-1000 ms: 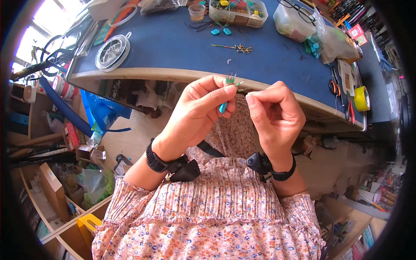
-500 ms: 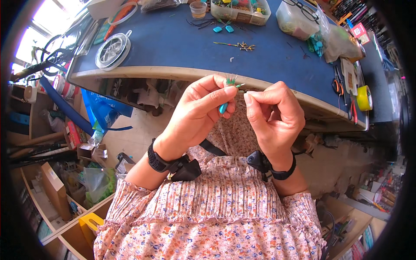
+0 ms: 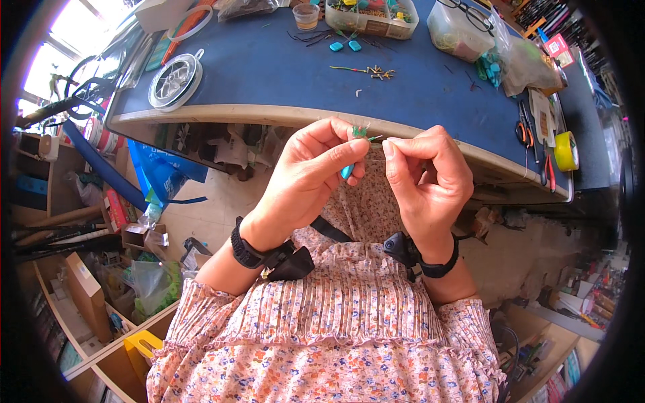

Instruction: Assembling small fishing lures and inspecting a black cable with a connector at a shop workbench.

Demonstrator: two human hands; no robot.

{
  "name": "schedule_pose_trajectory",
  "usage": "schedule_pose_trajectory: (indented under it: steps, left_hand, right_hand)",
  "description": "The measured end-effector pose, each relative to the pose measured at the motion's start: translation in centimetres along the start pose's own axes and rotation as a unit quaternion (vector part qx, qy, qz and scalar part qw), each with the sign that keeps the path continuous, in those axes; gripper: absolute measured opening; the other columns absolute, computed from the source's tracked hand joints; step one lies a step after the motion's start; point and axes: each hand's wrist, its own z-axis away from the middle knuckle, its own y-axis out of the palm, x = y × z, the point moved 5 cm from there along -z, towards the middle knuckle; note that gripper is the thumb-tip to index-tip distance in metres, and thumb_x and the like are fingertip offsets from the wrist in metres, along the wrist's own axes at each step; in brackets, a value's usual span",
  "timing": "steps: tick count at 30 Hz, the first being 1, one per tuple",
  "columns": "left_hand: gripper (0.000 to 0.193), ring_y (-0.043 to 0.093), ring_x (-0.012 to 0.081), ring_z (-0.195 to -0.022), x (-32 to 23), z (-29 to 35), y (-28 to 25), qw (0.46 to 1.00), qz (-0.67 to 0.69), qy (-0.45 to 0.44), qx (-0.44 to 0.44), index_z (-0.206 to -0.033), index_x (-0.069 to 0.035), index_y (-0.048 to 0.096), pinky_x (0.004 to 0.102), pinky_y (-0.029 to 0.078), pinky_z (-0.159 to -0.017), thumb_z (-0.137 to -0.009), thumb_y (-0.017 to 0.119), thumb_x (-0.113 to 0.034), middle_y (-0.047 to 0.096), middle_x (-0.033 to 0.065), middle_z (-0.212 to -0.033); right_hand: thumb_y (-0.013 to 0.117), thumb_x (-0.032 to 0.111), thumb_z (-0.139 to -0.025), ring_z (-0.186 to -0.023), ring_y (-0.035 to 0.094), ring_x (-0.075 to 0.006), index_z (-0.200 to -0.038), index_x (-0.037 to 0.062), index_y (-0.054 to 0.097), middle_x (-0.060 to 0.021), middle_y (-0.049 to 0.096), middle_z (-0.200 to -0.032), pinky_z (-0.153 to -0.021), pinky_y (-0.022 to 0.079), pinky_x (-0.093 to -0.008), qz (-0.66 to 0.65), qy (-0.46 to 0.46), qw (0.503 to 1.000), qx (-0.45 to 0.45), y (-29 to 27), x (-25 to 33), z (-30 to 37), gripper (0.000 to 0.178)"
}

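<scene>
My left hand (image 3: 312, 161) is closed, thumb against forefinger, above my lap and just short of the table's front edge. Between its fingers is a small teal piece (image 3: 347, 171), whose lower end pokes out under the thumb. Green bristly strands (image 3: 360, 132) stick up over the fingertips, and one thin tip points toward the other hand. My right hand (image 3: 430, 171) is beside it, thumb and forefinger pinched on a very fine line that hardly shows. A narrow gap separates the two hands' fingertips. The rest of the teal piece is hidden in the left fingers.
On the blue table (image 3: 269, 74) lie a spool of line (image 3: 175, 81), two teal pieces with strands (image 3: 345, 46) and several small brass-coloured bits (image 3: 381, 72). Farther back stands a compartment box (image 3: 373, 25). Scissors (image 3: 523, 134) and yellow tape (image 3: 566, 151) are at the right.
My right fingertips have edged slightly toward the left hand. The green strands and thin tip have turned a little in the left fingers. Both hands keep their pinch.
</scene>
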Motion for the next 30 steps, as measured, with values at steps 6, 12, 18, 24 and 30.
schedule_pose_trajectory:
  steps: [6,12,18,24,30]
  left_hand:
    - [0.002,0.054,0.0101,-0.070,-0.2,-0.1,0.1,1.000,-0.023,0.014,-0.009,-0.095,-0.006,0.056,0.0235,0.042,-0.062,-0.094,0.056,-0.008,0.057,0.0018,-0.078]
    - [0.004,0.055,0.0106,-0.072,-0.6,-0.7,0.6,0.999,-0.048,0.017,0.009,-0.098,-0.005,0.055,0.0226,0.042,-0.063,-0.095,0.054,-0.008,0.056,0.0021,-0.080]
    - [0.006,0.058,0.0080,-0.073,-0.7,-1.8,1.2,0.998,-0.054,0.014,0.030,-0.094,-0.004,0.058,0.0211,0.045,-0.063,-0.092,0.061,-0.009,0.061,0.0012,-0.085]
    - [0.005,0.058,0.0112,-0.076,-0.7,-2.0,1.1,0.992,-0.114,0.051,0.035,-0.097,-0.003,0.058,0.0229,0.046,-0.065,-0.092,0.058,-0.005,0.062,0.0043,-0.089]
    - [0.006,0.058,0.0111,-0.077,-0.4,-2.0,1.2,0.994,-0.083,0.059,0.031,-0.096,-0.004,0.058,0.0234,0.046,-0.065,-0.091,0.060,-0.005,0.063,0.0041,-0.089]
  right_hand:
    - [0.071,-0.003,-0.080,-0.059,0.046,-0.0014,-0.081,0.0014,0.063,0.0011,0.056,-0.072,-0.051,0.035,-0.0174,-0.018,-0.001,1.000,0.003,-0.3,0.2,0.0,0.009]
    - [0.071,0.004,-0.084,-0.063,0.050,-0.0005,-0.087,0.0028,0.069,0.0034,0.062,-0.074,-0.054,0.039,-0.0158,-0.231,0.183,0.955,0.036,0.2,-3.0,-0.6,0.004]
    - [0.070,0.006,-0.085,-0.070,0.057,-0.0022,-0.089,0.0014,0.068,-0.0008,0.067,-0.080,-0.060,0.046,-0.0158,-0.281,0.214,0.935,0.039,0.5,-3.4,-0.5,0.006]
    - [0.067,0.003,-0.086,-0.074,0.059,-0.0042,-0.088,-0.0009,0.064,-0.0032,0.066,-0.083,-0.067,0.048,-0.0172,-0.312,0.215,0.925,0.033,0.3,-3.2,-0.5,0.005]
    - [0.067,0.000,-0.086,-0.075,0.059,-0.0039,-0.088,-0.0009,0.063,-0.0027,0.066,-0.084,-0.067,0.047,-0.0168,-0.293,0.192,0.937,0.017,0.2,-3.0,-0.5,0.004]
